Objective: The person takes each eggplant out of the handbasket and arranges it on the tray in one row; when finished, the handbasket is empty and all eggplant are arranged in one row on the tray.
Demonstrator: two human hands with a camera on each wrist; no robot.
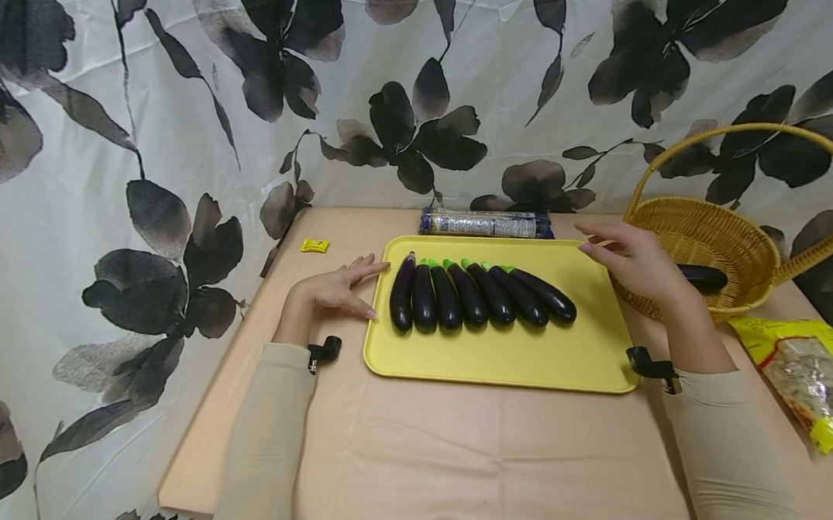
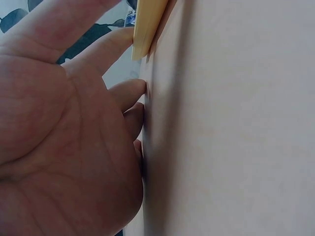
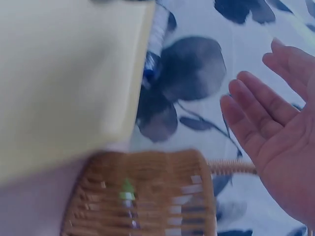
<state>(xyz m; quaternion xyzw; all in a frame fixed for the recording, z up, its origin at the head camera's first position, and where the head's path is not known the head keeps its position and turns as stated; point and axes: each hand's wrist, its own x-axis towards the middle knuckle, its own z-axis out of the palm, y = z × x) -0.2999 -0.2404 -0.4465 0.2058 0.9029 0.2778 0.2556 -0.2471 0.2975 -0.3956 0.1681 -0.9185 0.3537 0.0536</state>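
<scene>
Several dark purple eggplants [image 1: 470, 295] lie side by side in a row on a yellow tray [image 1: 421, 361], green stem ends toward the back. At the tray's left rim, my left hand [image 1: 334, 288] touches the edge with extended fingertips; the left wrist view shows its palm [image 2: 69, 123] beside the tabletop. My right hand [image 1: 636, 262] hovers around the tray's right edge, holding nothing, its fingers [image 3: 256, 101] extended in the right wrist view. Just right of it stands a wicker basket [image 1: 768, 256] with another eggplant [image 1: 702, 276] inside, partly hidden by the wrist.
Behind the tray lies a long dark-blue and silver package [image 1: 485, 224]. A small yellow packet [image 1: 314, 246] rests at the back left. To the right, a yellow bag [image 1: 808, 375] lies by the basket, whose tall handle [image 1: 739, 129] arches up before the floral curtain [image 1: 408, 74].
</scene>
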